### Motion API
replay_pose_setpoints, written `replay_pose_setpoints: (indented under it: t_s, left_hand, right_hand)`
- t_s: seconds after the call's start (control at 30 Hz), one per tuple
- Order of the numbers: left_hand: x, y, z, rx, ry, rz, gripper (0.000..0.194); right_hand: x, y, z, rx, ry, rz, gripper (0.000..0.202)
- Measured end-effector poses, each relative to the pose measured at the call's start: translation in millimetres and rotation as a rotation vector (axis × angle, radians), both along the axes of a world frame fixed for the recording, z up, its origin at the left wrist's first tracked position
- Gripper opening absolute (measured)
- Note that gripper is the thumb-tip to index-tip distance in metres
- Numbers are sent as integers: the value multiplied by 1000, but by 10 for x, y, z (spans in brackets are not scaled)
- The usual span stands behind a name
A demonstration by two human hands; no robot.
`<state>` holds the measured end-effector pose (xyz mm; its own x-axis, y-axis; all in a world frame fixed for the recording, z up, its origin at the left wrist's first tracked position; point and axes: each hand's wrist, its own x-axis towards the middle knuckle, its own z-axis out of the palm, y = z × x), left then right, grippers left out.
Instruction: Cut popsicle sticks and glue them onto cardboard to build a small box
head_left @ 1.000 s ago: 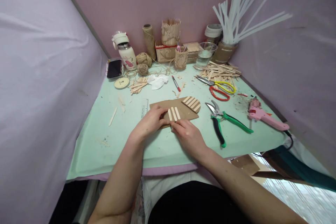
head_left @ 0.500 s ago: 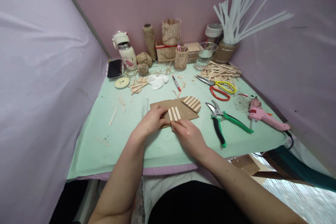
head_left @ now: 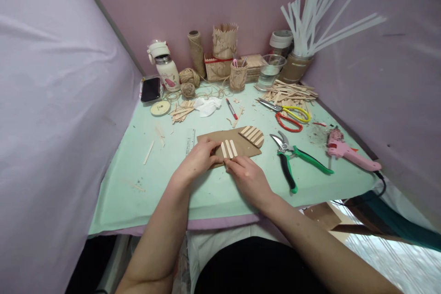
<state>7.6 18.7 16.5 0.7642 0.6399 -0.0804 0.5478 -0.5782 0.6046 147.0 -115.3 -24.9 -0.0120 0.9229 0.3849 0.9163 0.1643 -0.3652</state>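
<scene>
Three pale craft sticks (head_left: 229,149) lie side by side on brown cardboard between my hands. My left hand (head_left: 206,154) is closed at their left side, thumb and forefinger gripping the cardboard piece under them. From the near side, my right hand (head_left: 246,174) pinches the piece's lower edge by the stick ends; its fingertips are partly hidden. A larger cardboard sheet (head_left: 225,136) lies flat beneath. On its right end rests a rounded cardboard piece striped with sticks (head_left: 253,136). The green-handled pruning shears (head_left: 285,151) lie open to the right of my right hand.
Scissors (head_left: 287,117) and a craft stick pile (head_left: 287,94) lie at back right, a pink glue gun (head_left: 351,151) at far right. A red pen (head_left: 231,109), tissue (head_left: 207,107) and ruler (head_left: 190,141) lie beyond my hands. A bottle (head_left: 167,71), twine balls (head_left: 189,78) and water cup (head_left: 269,73) stand behind.
</scene>
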Motion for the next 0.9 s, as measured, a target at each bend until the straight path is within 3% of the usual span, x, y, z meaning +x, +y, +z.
replay_pose_setpoints:
  t_s: [0.7,0.9]
  left_hand:
    - [-2,-52,64,-2,34,-12,28]
    - [-37,-87,85,81,-26,-7,43]
  right_hand:
    - [-7,4,24,-12,-59,1,19]
    - [-7,2,37,-2,-84,11,21]
